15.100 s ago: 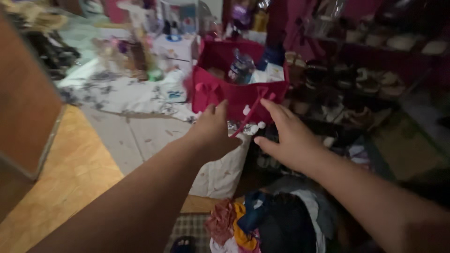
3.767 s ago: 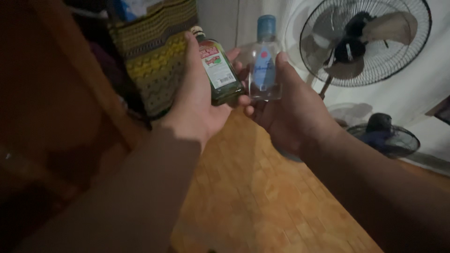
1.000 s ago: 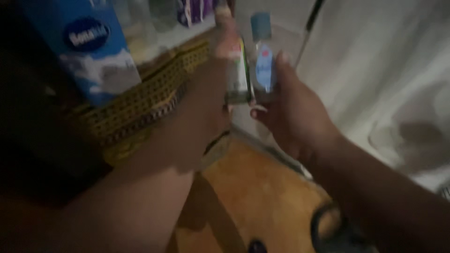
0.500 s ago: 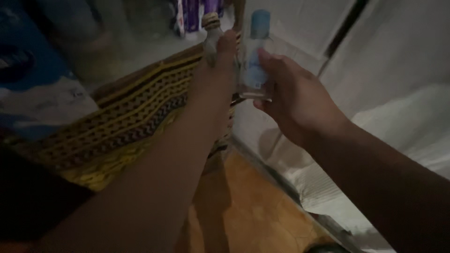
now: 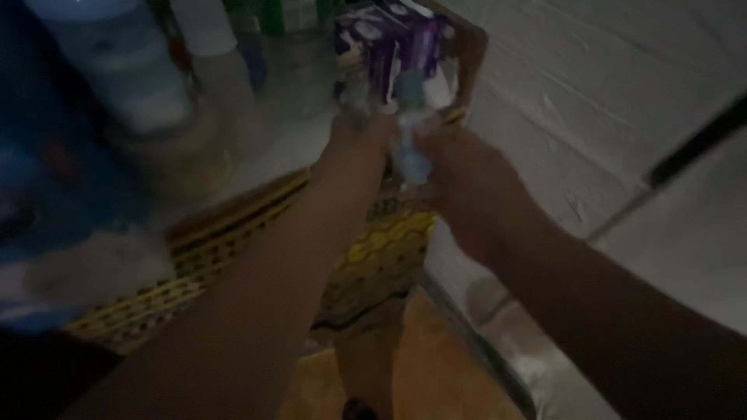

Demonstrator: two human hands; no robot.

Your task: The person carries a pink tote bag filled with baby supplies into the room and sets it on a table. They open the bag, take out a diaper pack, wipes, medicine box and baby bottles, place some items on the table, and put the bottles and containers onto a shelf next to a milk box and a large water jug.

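My right hand (image 5: 467, 183) grips a small clear bottle with a blue cap (image 5: 408, 132), held upright over the shelf top. My left hand (image 5: 359, 136) reaches forward beside it, its fingers closed around a small bottle that the blur mostly hides. Both hands are close together, just in front of a purple and white carton (image 5: 393, 54). The picture is dark and smeared.
The shelf top carries a yellow and black patterned cloth (image 5: 373, 264) that hangs over its edge. A large blue and white container (image 5: 101, 62) and several bottles stand at the back left. A white wall (image 5: 622, 101) is at right; wooden floor (image 5: 420, 365) below.
Both hands have moved forward and up over the cloth-covered shelf, from near its edge to the purple carton. The bottles are still in the hands.
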